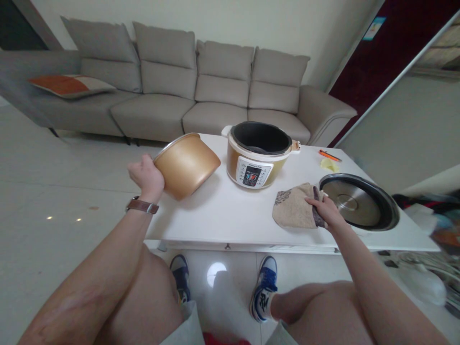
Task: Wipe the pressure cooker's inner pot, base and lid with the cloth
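White table (219,220) — left hand (148,176): tilted gold pot (187,165) — right hand (327,211): beige cloth (293,208)

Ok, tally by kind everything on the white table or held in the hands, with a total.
Cooker body: 1
Gold inner pot, in the left hand: 1
Beige cloth, in the right hand: 1
Dark-rimmed lid: 1
Orange tool: 1
Yellow scrap: 1
Total: 6

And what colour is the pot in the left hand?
The pot is gold outside, seen best in the head view.
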`<action>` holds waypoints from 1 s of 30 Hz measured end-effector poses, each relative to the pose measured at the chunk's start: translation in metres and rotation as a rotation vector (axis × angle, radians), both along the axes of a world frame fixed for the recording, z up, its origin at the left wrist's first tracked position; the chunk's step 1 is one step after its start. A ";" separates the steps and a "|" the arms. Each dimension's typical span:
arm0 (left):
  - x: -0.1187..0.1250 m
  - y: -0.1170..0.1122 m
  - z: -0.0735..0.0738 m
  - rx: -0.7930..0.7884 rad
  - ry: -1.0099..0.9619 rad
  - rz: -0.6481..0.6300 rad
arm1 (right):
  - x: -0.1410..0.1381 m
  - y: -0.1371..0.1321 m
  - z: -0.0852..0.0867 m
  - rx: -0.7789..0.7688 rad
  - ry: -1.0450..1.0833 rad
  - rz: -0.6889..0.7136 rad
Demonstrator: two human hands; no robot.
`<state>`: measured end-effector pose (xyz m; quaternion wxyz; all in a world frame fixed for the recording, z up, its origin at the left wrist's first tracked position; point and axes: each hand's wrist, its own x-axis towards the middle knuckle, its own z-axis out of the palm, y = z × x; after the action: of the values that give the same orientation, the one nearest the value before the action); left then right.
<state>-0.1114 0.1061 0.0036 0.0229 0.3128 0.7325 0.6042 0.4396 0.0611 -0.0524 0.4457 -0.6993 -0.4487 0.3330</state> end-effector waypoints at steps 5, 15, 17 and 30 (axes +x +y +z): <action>0.003 -0.005 -0.004 -0.006 0.239 -0.016 | 0.010 -0.007 0.009 -0.061 -0.403 -0.140; 0.013 -0.001 -0.018 0.002 0.607 -0.156 | -0.036 -0.029 0.037 0.331 -0.623 0.007; 0.015 0.002 -0.022 0.012 0.689 -0.185 | -0.041 -0.028 0.036 0.337 -0.591 0.055; 0.021 0.013 -0.037 -0.056 0.817 -0.448 | -0.054 -0.033 0.041 0.373 -0.505 0.134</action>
<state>-0.0900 0.1192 -0.0333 -0.1290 0.6749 0.6120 0.3917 0.3856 0.0282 -0.0111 0.4182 -0.6349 -0.6434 0.0895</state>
